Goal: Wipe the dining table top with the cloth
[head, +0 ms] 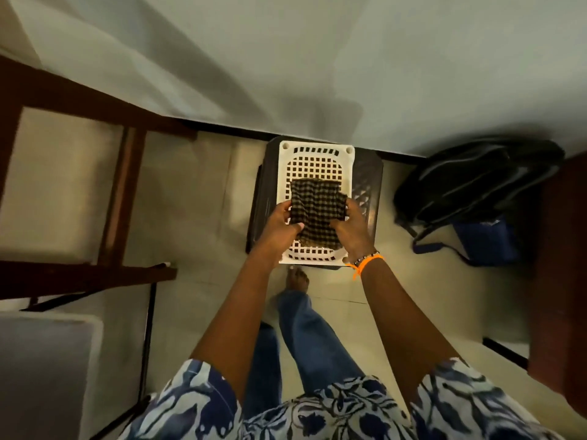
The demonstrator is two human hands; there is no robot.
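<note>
Two hands hold one checked cloth [316,211] between them, above a white perforated stool top [316,160]. The left hand [281,225] pinches the cloth's left edge: its thumb lies across the front of the fabric near the lower left corner, and its fingers curl behind the edge. The right hand [352,225] pinches the opposite edge in the same way, thumb on the front and fingers wrapped round the right side. The cloth spans the gap between the two grips, held fairly flat and slightly rumpled, its dark brown and tan checks facing up. Its far edge reaches beyond both sets of fingers, over the middle of the white grid; its near edge hangs just below the thumbs. Whether any part of the fabric touches the stool cannot be told from this view.

Under the white top, a dark plastic stool [365,198] shows on both sides of the hands. An orange band and a beaded bracelet [368,260] circle the right wrist, just behind that grip. Right of the right hand, well apart, a black and blue backpack [476,198] lies on the tiled floor [197,192]. Left of the left hand, well apart, stands a dark wooden chair [120,198] with a pale seat. Below the forearms are blue jeans [311,338] and a bare foot [297,279].
</note>
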